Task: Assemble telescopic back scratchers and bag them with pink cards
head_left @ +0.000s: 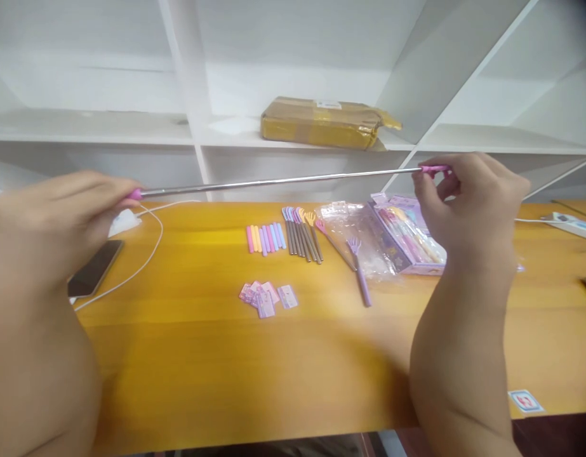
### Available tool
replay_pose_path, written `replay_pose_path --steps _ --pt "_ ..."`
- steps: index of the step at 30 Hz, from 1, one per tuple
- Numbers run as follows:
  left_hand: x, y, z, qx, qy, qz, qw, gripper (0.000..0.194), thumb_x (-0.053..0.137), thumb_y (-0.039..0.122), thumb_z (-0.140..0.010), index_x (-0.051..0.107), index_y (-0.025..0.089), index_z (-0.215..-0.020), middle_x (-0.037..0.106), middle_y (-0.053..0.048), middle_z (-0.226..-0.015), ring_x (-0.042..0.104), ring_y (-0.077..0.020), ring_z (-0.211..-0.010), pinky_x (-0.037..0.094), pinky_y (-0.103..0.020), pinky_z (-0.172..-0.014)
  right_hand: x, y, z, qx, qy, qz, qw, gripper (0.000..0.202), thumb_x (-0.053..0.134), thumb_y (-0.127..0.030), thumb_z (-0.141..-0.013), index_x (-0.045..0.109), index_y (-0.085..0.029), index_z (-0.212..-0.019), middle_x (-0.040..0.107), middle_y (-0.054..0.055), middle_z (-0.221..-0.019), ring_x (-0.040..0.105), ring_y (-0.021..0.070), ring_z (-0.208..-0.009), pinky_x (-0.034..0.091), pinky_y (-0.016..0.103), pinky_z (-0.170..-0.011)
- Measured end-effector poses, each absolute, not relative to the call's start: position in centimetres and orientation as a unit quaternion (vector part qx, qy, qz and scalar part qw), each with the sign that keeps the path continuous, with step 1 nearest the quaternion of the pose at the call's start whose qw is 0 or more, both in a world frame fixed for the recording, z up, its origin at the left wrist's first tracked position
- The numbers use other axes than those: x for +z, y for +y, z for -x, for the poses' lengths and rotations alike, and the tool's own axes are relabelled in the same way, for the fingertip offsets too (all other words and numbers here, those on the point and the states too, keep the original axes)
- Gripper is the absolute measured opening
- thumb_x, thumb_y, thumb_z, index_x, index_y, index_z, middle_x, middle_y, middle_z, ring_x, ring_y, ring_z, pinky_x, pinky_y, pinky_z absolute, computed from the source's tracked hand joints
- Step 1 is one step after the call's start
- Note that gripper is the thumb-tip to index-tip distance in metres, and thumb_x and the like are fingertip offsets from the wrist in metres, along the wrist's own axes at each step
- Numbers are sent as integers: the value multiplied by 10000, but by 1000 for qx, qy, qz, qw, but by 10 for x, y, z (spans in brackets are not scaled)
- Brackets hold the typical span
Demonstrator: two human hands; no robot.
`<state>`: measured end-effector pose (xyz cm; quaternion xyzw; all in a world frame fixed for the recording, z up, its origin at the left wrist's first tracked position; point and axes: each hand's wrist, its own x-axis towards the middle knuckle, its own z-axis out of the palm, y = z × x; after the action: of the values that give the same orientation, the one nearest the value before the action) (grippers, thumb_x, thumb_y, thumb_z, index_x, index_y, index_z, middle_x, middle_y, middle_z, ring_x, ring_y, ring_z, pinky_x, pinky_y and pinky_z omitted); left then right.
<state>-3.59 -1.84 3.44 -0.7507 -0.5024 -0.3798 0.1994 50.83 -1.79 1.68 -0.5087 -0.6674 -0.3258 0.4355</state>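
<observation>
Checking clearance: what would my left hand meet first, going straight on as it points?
Along the metal rod it holds, your left hand would probably meet your right hand; depth is unclear.

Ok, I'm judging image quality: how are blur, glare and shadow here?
Head view throughout: the left hand is blurred; the thin silver rod with pink ends catches pale glints; print on the pink-and-white rectangular cards is too blurred to read; shadow darkens the yellow-brown wooden table beside the right forearm.
</observation>
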Motion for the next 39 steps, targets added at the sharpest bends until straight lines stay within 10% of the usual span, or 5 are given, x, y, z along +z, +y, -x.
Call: replay_pose_path --steps 13,39 --pt "20 9 21 -328 -395 802 306 241 530 297 -1080 766 342 -1088 815 38 -982 722 -145 -841 474 -258 -709 12 -12 -510 -348 -635 538 432 149 572 -221 -812 701 -199 -883 615 15 -747 473 140 -606 363 285 -624" --pt "29 -17 25 -327 -348 800 364 114 625 266 -1057 721 297 -1109 803 63 -959 644 -119 -785 420 -250 -629 23 -46 -456 -367 -704 517 322 147 616 -320 -1055 732 -232 -1035 746 42 -923 627 122 -759 366 236 -597"
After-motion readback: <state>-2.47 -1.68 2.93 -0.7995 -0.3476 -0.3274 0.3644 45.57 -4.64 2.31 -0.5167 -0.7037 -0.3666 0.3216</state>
